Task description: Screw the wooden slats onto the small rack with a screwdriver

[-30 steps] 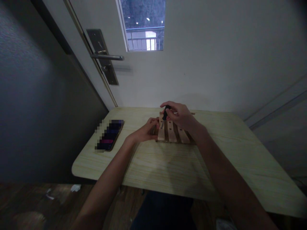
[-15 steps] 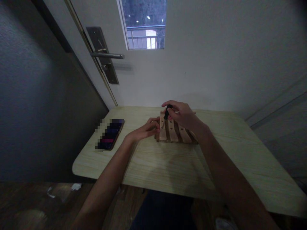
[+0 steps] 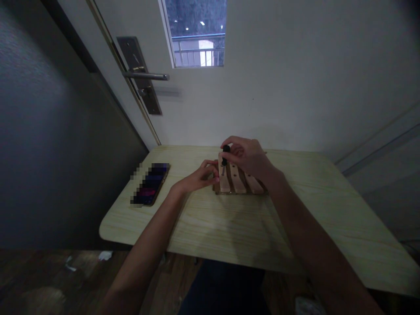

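Observation:
A screwdriver with a black handle [image 3: 225, 156] is pinched in the fingers of my right hand [image 3: 251, 158]. Its thin metal shaft points down and stands close to upright, the tip meeting the leftmost slat of a wooden slatted piece [image 3: 239, 186]. This piece has several pale curved slats with dark holes, set over a darker brown base; my right hand and wrist cover part of its far right side. At its left edge my left hand [image 3: 200, 176] grips with bent fingers, thumb and fingertips against the wood near the screwdriver tip.
The piece lies on a light wood-grain table [image 3: 197, 223] set against a white door [image 3: 278, 87] with a metal lever handle [image 3: 147, 76]. A phone [image 3: 152, 186], partly pixelated, lies at the table's left. Scraps of white paper [image 3: 105, 255] are on the floor.
My right hand has shifted slightly left, and the screwdriver has gone from leaning right to nearly upright. My left hand stays at the piece's left edge.

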The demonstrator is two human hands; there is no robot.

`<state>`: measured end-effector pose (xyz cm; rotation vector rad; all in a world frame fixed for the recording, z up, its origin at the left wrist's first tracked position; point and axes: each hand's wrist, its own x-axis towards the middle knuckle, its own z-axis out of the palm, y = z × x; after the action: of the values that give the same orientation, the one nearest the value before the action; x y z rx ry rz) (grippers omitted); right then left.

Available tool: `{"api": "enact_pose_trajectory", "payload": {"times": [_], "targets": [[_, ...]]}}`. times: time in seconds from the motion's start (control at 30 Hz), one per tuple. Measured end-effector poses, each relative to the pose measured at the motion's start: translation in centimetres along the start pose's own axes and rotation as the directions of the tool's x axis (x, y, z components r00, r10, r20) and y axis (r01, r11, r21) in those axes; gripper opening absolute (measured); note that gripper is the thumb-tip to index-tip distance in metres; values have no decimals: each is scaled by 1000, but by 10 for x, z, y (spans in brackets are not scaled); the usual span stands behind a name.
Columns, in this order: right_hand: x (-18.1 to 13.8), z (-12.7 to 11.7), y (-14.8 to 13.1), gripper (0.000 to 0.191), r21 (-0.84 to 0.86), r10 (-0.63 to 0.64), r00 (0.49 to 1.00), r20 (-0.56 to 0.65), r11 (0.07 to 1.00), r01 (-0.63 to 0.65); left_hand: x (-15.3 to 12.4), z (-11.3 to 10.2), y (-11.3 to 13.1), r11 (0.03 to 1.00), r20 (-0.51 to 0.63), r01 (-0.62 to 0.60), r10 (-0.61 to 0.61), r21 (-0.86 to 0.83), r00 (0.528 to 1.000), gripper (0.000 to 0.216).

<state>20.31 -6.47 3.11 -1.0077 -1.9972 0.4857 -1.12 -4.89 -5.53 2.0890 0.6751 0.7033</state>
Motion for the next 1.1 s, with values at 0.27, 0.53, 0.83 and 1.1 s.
{"api": "enact_pose_trajectory", "payload": {"times": [0.27, 0.53, 0.83, 1.1], "targets": [[0, 8, -1, 17, -161, -91, 996, 8, 983, 91, 0, 1, -2, 998, -26, -40, 41, 51, 999, 22], [-2, -8, -3, 33, -112, -114, 982, 151, 985, 132, 2, 2, -7, 996, -69, -50, 56, 77, 996, 21], [1, -5, -6, 26, -30, -3, 1000, -25, 1000, 2, 4, 2, -6, 996, -77, -45, 51, 83, 996, 22], [1, 0, -10, 15, -46, -48, 998, -34, 998, 47, 4, 3, -7, 998, -88, -16, 21, 54, 996, 23]]}}
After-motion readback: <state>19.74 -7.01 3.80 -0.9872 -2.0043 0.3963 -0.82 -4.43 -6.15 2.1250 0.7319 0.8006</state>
